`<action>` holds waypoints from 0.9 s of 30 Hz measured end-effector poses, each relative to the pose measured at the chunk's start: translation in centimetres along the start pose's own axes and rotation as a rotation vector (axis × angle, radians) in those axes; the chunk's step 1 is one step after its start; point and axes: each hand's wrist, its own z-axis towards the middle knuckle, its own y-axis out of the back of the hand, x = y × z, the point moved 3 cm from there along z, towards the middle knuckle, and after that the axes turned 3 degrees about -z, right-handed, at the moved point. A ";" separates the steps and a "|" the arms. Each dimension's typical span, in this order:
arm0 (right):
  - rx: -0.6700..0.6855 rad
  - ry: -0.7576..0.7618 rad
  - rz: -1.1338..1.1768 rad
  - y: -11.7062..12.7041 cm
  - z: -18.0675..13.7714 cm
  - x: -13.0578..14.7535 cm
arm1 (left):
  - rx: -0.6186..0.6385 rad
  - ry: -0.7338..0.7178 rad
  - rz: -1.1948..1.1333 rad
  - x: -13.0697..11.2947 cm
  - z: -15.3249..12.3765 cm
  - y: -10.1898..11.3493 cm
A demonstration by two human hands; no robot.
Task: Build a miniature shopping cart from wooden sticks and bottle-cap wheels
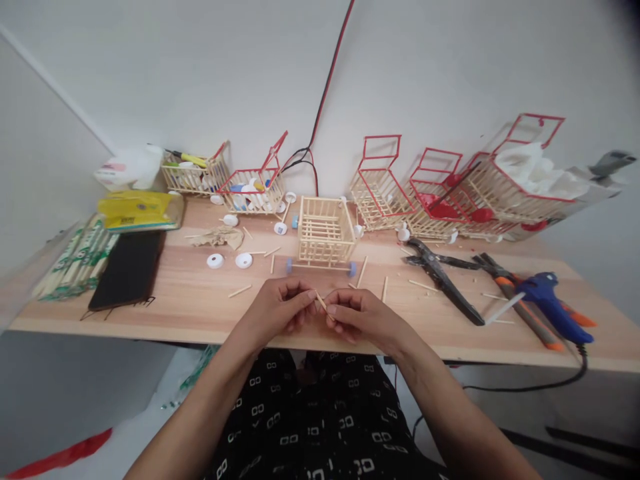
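Note:
My left hand point(283, 305) and my right hand point(356, 315) meet at the near edge of the wooden table point(200, 303), fingers curled. Together they pinch a short thin wooden stick point(321, 301) between their fingertips. Just beyond them stands a small unpainted cart of wooden sticks point(324, 231) on a blue-wheeled axle. Loose stick pieces lie around it.
A blue glue gun point(550, 303), black shears point(443, 277) and orange-handled cutters point(520, 300) lie at the right. Several red-trimmed stick carts point(430, 190) line the wall. White wheels point(230, 260), a black phone point(129, 269), packed chopsticks point(75, 257) and a yellow pack point(137, 208) sit left.

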 end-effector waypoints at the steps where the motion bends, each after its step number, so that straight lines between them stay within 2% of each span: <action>1: 0.007 -0.012 0.012 -0.1 0.1 0.0 | -0.001 0.006 -0.006 0.1 -0.1 0.1; 7: 0.026 0.001 -0.082 -0.9 0.4 0.4 | -0.007 -0.005 0.002 0.6 -1.0 0.5; 9: 0.031 0.015 -0.140 -1.0 0.2 0.6 | -0.053 -0.029 0.054 0.5 -1.5 1.1; 11: 0.026 0.029 -0.181 -0.8 -0.1 0.8 | -0.161 -0.060 0.141 0.3 -2.2 2.4; 15: -0.072 0.055 -0.225 0.7 -1.0 1.1 | -0.492 -0.136 0.350 -0.4 -3.8 6.5; 18: -0.170 0.100 -0.257 2.3 -1.4 0.9 | -0.616 -0.174 0.570 -1.1 -4.1 8.3; 22: -0.340 0.175 -0.308 3.9 -1.3 0.2 | -0.546 -0.217 0.929 -1.6 -2.2 7.0; 27: -0.446 0.201 -0.312 4.2 -1.1 -0.1 | -0.512 -0.059 1.321 -0.9 0.8 4.6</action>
